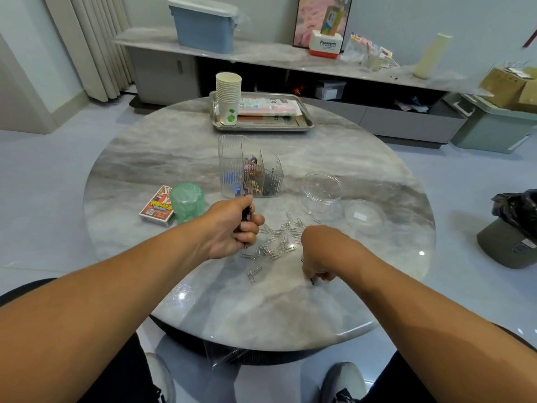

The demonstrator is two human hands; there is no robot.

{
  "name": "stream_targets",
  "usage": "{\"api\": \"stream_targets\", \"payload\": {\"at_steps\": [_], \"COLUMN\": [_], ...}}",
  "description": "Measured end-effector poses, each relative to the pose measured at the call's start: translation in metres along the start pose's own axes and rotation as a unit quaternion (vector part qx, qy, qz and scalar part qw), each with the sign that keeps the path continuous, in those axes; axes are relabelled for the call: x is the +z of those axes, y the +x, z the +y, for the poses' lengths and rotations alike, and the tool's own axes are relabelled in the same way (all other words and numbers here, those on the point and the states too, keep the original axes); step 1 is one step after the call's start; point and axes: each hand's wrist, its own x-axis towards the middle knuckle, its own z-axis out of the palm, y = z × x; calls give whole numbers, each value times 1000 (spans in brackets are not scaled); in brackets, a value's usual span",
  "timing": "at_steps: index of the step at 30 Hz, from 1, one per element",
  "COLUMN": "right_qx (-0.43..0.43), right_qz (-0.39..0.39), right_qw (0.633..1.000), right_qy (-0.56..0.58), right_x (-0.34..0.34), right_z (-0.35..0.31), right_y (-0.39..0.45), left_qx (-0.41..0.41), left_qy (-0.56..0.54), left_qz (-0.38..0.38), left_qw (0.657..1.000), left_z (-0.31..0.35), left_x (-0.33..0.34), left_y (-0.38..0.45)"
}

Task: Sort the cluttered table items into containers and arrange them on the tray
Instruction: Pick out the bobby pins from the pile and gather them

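The clear divided organizer (250, 167) at the table's (162, 158) centre is holding dark hairpins; the round jar (321, 193) is sitting uncapped. Left hand (232, 228) is clutching black pins (245, 218) — right hand (316, 257) is pinching one beside the scattered paper clips (276, 242).

Surface finishes, round table (180, 158)

Glossy marble-look top; brushed metal tray (263, 128); clear ribbed plastic organizer (232, 158); clear smooth plastic jar (321, 193); shiny wire paper clips (276, 242).

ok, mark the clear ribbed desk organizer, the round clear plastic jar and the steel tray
clear ribbed desk organizer (232, 158): head view, left front wall.
round clear plastic jar (321, 196): head view, side wall.
steel tray (261, 128): head view, near rim.
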Motion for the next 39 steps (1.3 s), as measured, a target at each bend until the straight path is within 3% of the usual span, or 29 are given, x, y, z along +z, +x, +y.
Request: {"api": "stream_targets", "payload": {"at_steps": [6, 9, 11, 13, 15, 21, 25, 28, 33, 39], "right_qx": [-16, -28, -57, -99, -123, -121, -138, -208, -332, -359], "right_qz": [23, 50, 70, 67, 62, 74, 108, 130, 141, 228], "right_qw": [1000, 992, 948, 863, 804, 820, 805, 780, 831, 814], "right_qy": [-8, 112, 307, 490, 578, 554, 566, 576, 422, 396], "right_x": [9, -3, -17, -27, -32, -22, -21, -27, -20, -14], "right_z": [-4, 3, 7, 5, -3, -27, -26, -18, -10, -8], "right_y": [3, 5, 6, 3, -2, -2, 3, 6, 9, 13], "left_qx": [-17, -39, -57, -73, -82, -88, -57, -15, 7, 7], "left_qy": [-39, -49, -51, -40, -21, 36, 29, -22, -128, -108], "left_qz": [27, 24, 16, 5, -2, -40, -20, -12, -15, -86], "left_qw": [999, 998, 997, 997, 996, 995, 998, 1000, 992, 990], "left_z": [3, 3, 1, -2, -4, -6, -7, 0, 15, 13], "left_x": [-2, -2, 0, 1, 3, 11, 15, 14, 15, 20], "left_y": [1, 0, -1, -2, -1, 3, 6, 9, 8, 3]}}
